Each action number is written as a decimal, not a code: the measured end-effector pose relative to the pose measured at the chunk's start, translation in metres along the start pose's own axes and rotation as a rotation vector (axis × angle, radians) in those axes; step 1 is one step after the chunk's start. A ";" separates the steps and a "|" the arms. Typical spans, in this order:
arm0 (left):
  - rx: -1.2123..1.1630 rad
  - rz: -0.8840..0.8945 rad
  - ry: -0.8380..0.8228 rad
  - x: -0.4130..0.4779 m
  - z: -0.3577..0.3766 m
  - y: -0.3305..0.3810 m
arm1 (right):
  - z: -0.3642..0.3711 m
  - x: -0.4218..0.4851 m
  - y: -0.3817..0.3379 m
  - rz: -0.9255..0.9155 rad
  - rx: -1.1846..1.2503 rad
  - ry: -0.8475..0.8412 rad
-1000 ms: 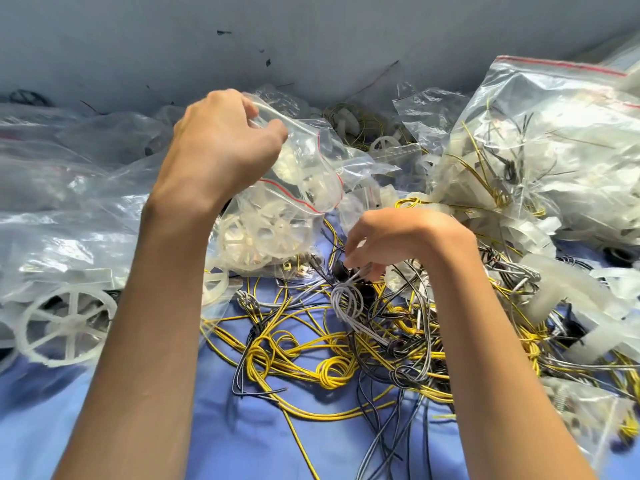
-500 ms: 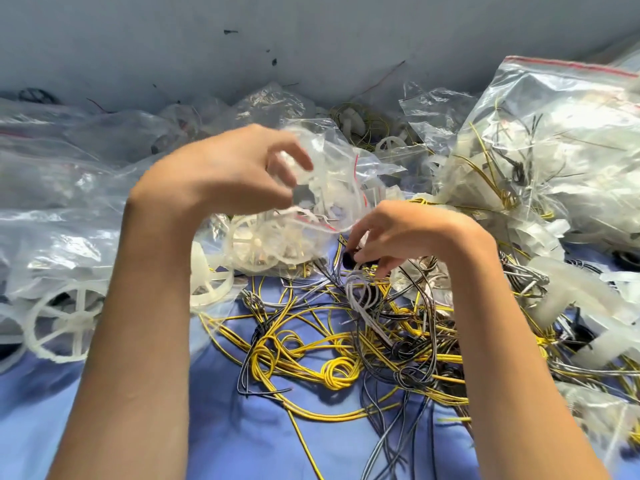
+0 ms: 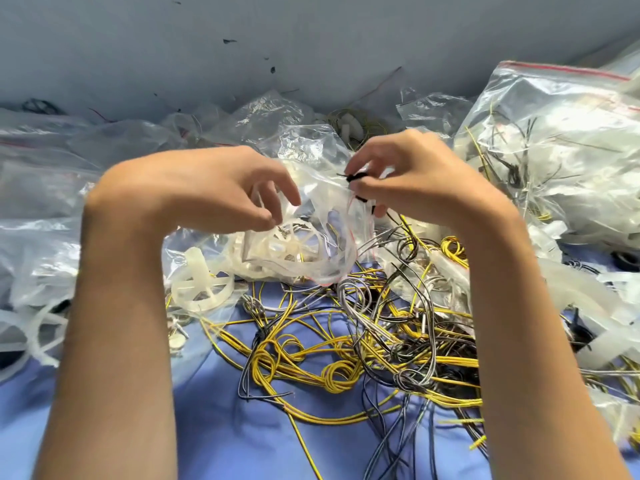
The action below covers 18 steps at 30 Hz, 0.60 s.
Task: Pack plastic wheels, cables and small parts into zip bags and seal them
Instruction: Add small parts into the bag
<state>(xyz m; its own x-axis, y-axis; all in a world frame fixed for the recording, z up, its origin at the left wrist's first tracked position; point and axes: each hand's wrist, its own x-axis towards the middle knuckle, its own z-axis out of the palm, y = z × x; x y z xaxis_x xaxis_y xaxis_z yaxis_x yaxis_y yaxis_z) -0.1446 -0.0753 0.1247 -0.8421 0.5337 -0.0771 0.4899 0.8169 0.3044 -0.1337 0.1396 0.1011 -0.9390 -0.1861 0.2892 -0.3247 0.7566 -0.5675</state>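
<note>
Over blue cloth [image 3: 221, 427] below a grey wall [image 3: 311, 46], amid loose cables [image 3: 311, 368], zip bag [image 3: 318, 174] of plastic wheels [image 3: 287, 244] raised between the hands, left hand [image 3: 207, 188] pinching its lip, mouth gaping rightward at the right hand [image 3: 422, 178], itself pinching a small black part [image 3: 356, 176] just at the opening

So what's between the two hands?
The clear zip bag of white wheels, in the head view. The left hand holds it; the right hand pinches a black part.
</note>
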 end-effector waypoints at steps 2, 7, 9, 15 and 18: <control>-0.011 0.001 -0.011 -0.001 0.000 0.002 | -0.007 -0.004 -0.009 -0.001 0.009 0.080; -0.039 0.006 0.033 -0.005 -0.001 0.008 | -0.028 -0.016 -0.037 -0.057 -0.049 0.282; -0.040 0.001 0.098 -0.006 -0.002 0.011 | -0.032 -0.021 -0.044 -0.077 -0.020 0.305; -0.041 -0.029 0.117 -0.010 -0.002 0.017 | -0.028 -0.021 -0.038 -0.076 -0.069 0.193; -0.058 -0.033 0.132 -0.009 -0.002 0.019 | -0.030 -0.020 -0.032 -0.097 -0.034 0.188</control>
<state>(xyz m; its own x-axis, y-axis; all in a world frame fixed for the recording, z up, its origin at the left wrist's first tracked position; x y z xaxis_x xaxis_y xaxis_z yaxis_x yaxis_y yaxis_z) -0.1284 -0.0650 0.1330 -0.8818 0.4701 0.0367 0.4507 0.8175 0.3584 -0.1008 0.1376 0.1368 -0.8649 -0.1409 0.4818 -0.4054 0.7622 -0.5047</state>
